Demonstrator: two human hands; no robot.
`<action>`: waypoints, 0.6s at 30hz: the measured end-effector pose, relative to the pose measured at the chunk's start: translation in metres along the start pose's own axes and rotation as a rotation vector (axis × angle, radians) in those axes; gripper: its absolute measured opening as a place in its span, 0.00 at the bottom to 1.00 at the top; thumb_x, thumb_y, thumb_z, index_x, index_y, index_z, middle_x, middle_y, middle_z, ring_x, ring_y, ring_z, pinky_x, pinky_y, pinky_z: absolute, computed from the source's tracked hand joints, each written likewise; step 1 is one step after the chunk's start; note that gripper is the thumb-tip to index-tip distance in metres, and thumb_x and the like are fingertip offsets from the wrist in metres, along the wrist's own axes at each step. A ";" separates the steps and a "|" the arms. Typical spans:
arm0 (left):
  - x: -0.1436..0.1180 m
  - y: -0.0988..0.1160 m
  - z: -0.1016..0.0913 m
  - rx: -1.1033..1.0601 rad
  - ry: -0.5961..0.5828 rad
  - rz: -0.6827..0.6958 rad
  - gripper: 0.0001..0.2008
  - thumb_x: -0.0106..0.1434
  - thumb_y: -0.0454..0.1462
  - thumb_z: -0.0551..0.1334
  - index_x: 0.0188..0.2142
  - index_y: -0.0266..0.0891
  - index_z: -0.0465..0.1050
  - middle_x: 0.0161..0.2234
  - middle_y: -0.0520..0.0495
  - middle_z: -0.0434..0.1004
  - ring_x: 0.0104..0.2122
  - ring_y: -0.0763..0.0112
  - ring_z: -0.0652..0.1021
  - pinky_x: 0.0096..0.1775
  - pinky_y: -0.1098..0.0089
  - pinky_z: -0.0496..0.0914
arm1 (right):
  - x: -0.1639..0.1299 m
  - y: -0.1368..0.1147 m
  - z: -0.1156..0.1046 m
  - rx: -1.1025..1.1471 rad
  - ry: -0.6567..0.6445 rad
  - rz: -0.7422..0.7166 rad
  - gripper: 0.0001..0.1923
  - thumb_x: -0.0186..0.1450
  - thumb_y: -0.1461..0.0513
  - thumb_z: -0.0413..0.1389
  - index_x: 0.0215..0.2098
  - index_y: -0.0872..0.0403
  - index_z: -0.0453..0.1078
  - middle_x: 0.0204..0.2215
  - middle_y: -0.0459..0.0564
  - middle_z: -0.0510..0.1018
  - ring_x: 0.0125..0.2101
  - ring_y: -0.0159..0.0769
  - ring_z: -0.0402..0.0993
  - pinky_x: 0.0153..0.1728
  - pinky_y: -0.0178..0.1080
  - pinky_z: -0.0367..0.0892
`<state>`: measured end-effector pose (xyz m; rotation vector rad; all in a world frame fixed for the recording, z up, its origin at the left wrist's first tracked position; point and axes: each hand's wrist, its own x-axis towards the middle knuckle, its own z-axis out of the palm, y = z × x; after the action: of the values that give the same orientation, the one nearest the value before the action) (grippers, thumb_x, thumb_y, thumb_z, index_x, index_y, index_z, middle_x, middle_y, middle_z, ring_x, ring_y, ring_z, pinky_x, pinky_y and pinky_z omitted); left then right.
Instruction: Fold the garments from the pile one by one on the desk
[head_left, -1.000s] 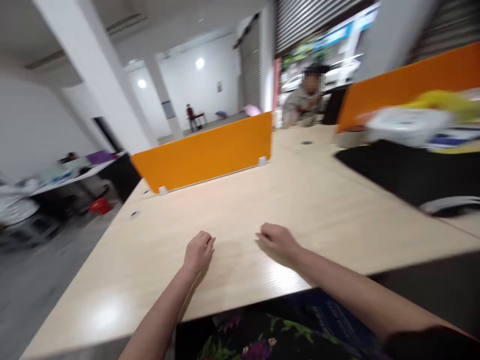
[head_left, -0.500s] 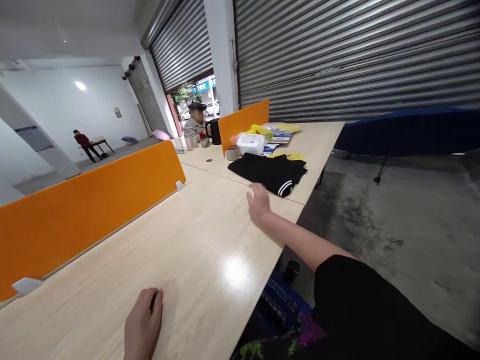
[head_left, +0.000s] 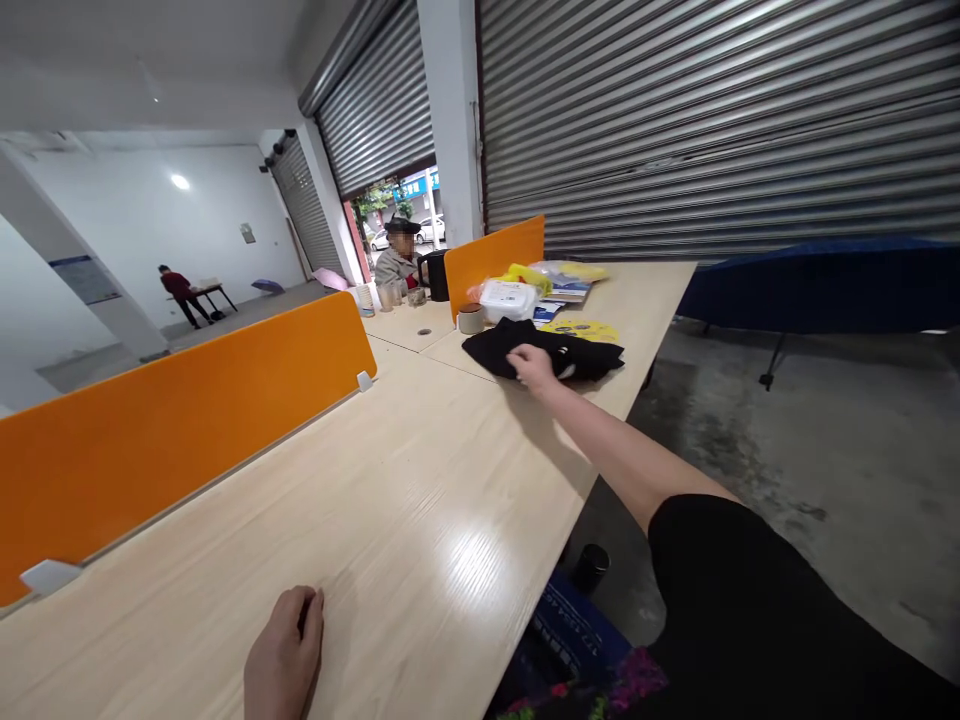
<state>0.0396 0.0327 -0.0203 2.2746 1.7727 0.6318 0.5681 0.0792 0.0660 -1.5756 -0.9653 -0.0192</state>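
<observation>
Black garment (head_left: 525, 336), crumpled, lies on the pale worktop (head_left: 360, 500) ahead of me and to the right, its long axis running left to right across the head view, with a hint of white trim showing near the right hand (head_left: 534, 368). That hand is much the nearer of the two: it meets the cloth on its near side, so the bulk of the garment lies just beyond the grip and out to both sides of it. I read the right grip as closed on the near edge of the cloth, though folds and fingers hide exactly how much is caught. Its arm stretches up and leftward from a black sleeve (head_left: 720, 570) at lower right, the elbow only slightly bent, the knuckles uppermost, the fingertips turned toward the left, the forearm crossing above the worktop edge. My left hand (head_left: 285, 645) rests well apart from the garment, low in the view on the bare wood, back upward and fingers loosely curled, a gap showing beside the thumb and nothing seen in its grip. Behind the garment I have a white container (head_left: 508, 301), a small round pot (head_left: 471, 319) just to its left, and an orange partition (head_left: 495, 262) standing upright past them
</observation>
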 end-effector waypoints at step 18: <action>-0.003 -0.012 -0.011 -0.358 0.317 -0.285 0.14 0.61 0.48 0.55 0.40 0.43 0.67 0.35 0.48 0.77 0.37 0.62 0.77 0.41 0.63 0.71 | -0.210 -0.145 0.105 0.055 -1.178 -0.659 0.28 0.52 0.55 0.67 0.50 0.51 0.70 0.53 0.55 0.70 0.54 0.47 0.63 0.52 0.46 0.60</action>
<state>0.0236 0.0322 -0.0165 1.7212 1.8821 1.1901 0.2963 0.0385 0.0472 -1.0654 -2.3363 0.5189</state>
